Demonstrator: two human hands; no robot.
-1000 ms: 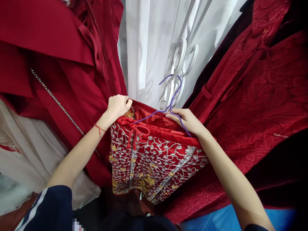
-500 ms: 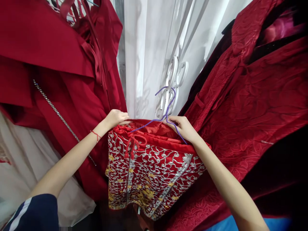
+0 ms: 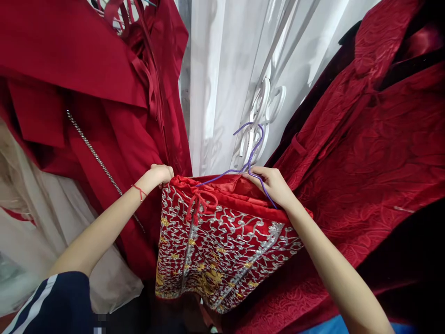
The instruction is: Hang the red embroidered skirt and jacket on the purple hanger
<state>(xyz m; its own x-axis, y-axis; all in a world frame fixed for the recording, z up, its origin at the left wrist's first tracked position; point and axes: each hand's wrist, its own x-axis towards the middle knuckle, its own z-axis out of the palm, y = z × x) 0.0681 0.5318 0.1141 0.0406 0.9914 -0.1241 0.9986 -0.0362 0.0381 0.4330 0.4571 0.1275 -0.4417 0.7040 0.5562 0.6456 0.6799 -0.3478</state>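
A red garment [image 3: 222, 241] with silver and gold embroidery hangs in front of me on a purple wire hanger [image 3: 249, 153]. My left hand [image 3: 158, 175] is closed on the left end of its waistband. My right hand [image 3: 273, 183] is closed on the hanger's right arm and the red band beneath it. The hanger's hook points up in front of a white curtain [image 3: 222, 79]. A red cord bow [image 3: 198, 206] sits at the front of the waistband.
Plain dark red clothes [image 3: 86, 93] with a silver chain strap [image 3: 100, 162] hang close on the left. A patterned red robe [image 3: 375, 153] hangs on the right. Pale cloth [image 3: 31, 232] is at the lower left, and something blue [image 3: 330, 324] lies below.
My left hand has slid from the top edge of the waistband to its left end. The garment and hanger have shifted slightly to the right. The camera has moved a little.
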